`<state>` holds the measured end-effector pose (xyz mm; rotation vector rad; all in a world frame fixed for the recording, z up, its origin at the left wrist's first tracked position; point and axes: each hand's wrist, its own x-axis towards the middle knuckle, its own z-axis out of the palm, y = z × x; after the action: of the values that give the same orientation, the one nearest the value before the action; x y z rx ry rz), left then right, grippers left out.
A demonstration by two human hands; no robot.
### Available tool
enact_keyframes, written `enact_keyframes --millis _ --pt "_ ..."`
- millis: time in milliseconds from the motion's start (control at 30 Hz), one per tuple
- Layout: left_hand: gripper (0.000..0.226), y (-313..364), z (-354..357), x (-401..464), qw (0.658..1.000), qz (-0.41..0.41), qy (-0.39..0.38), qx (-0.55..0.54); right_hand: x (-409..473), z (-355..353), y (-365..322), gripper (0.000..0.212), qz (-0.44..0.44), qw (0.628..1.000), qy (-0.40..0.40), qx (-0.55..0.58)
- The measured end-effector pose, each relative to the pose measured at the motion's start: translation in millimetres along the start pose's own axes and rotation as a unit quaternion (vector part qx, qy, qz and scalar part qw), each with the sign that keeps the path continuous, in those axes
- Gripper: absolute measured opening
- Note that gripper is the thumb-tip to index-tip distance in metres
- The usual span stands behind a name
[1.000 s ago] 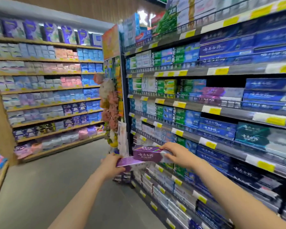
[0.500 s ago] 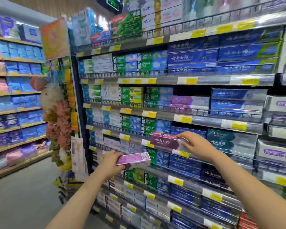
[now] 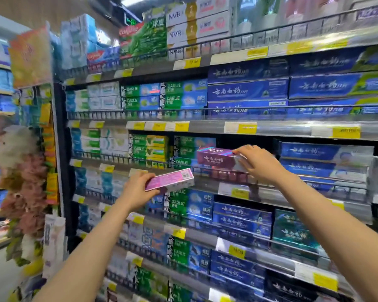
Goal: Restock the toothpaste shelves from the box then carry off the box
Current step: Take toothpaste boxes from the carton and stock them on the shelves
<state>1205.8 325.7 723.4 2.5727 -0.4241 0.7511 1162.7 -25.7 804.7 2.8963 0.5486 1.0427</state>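
Note:
My right hand [image 3: 256,163] grips the right end of a purple toothpaste carton [image 3: 214,159] and holds it level at the wire rail of the third shelf [image 3: 205,171], in front of a dark gap between green cartons and blue cartons. My left hand [image 3: 138,188] grips a second pink-purple carton [image 3: 170,182] by its left end, lower and to the left, in front of the shelf edge. The supply box is out of view.
Shelves hold stacked blue cartons [image 3: 247,90] and green cartons [image 3: 148,147], each behind a wire rail with yellow price tags [image 3: 246,128]. A column of hanging pink and white bath puffs [image 3: 22,171] lines the shelf end at left. An aisle lies beyond.
Both hands have risen toward the shelves. My right hand carried its purple carton up and right to the third shelf's rail. The view swung right, closer to the shelving.

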Motion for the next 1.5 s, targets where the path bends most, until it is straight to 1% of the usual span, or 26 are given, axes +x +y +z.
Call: enact_keyframes --millis 67,167,333,433,567,733,933,1100,1500 --pt "0.055 -5 1 17 1.000 -0.003 0.017 -0.007 19 1 4 0.035 -0.001 1.000 -0.004 -0.031" --pt "0.057 -13 6 37 0.999 0.015 0.028 0.009 36 12 10 0.036 -0.012 0.997 -0.005 -0.073" --pt "0.057 -21 21 58 0.998 0.054 0.023 -0.032 39 32 19 0.038 0.006 0.992 -0.024 -0.126" --pt "0.056 -27 26 70 0.995 0.086 0.020 -0.036 38 36 19 0.038 0.025 0.993 -0.012 -0.113" --pt "0.057 -32 28 83 0.993 0.106 0.007 -0.057 55 45 -8 0.042 0.014 0.994 0.010 -0.106" --pt "0.057 -43 29 89 0.989 0.127 0.006 -0.075 75 69 -29 0.049 0.037 0.991 -0.018 -0.127" --pt "0.056 -47 33 95 0.988 0.132 0.006 -0.085 62 63 -22 0.048 0.054 0.991 -0.002 -0.125" --pt "0.055 -44 37 97 0.985 0.144 -0.006 -0.095 54 57 -15 0.059 0.075 0.989 -0.032 -0.127" --pt "0.055 -47 40 94 0.982 0.150 -0.006 -0.110 50 60 -5 0.056 0.061 0.992 -0.014 -0.112"
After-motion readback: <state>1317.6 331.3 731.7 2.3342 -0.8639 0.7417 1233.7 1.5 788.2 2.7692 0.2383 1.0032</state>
